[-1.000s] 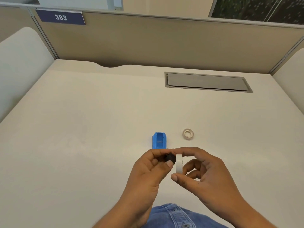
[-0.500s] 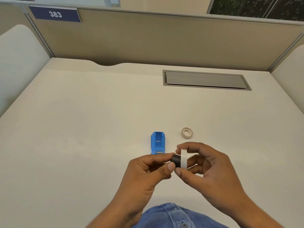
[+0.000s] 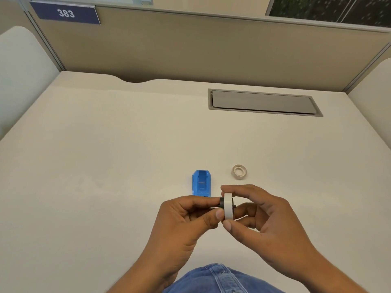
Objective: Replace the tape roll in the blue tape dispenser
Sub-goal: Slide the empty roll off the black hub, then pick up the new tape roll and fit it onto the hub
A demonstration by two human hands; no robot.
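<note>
The blue tape dispenser (image 3: 201, 183) lies on the desk, its roll bay open and bare, just beyond my hands. A small, nearly spent tape roll (image 3: 240, 171) lies flat on the desk to its right. My right hand (image 3: 266, 225) pinches a white tape roll (image 3: 228, 206) upright between thumb and forefinger. My left hand (image 3: 186, 220) grips the black spindle (image 3: 222, 203), which passes through the roll's core; its short tip pokes out on the right side. Both hands hover above the desk near its front edge.
A grey cable hatch (image 3: 264, 102) is set into the desk at the back right. Partition walls enclose the desk (image 3: 105, 155) at the back and sides, with a "383" sign (image 3: 66, 13) at the top left. My denim-clad lap (image 3: 218, 280) shows at the bottom.
The black spindle was beside the white roll; it has been pushed through the core, and its tip now sticks out on the right. Both hands stayed close together in front of the dispenser.
</note>
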